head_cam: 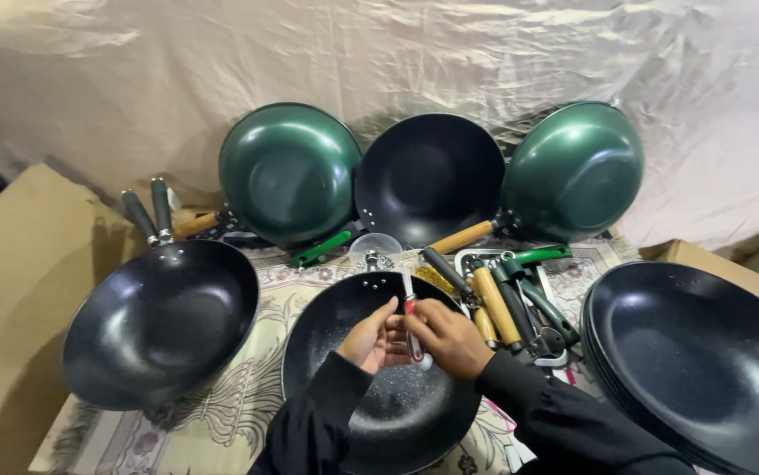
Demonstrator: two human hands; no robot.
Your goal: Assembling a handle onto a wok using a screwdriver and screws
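Note:
A black speckled wok [379, 400] lies in front of me on a patterned cloth. Both my hands are over its bowl. My right hand [450, 339] grips a screwdriver [413, 330] with a red and grey handle, its shaft pointing toward the wok's far rim. My left hand [375, 339] is cupped beside the tool, fingers touching it; what lies under the fingers is hidden. Both sleeves are black.
A second black wok [164, 321] with dark handles sits to the left. Two green woks [290, 171] [573, 171] and a black wok [428, 176] lean on the draped sheet. Loose wooden and green handles [503, 299] fill a tray. Stacked black woks [696, 361] stand at right. Cardboard [10, 299] lies left.

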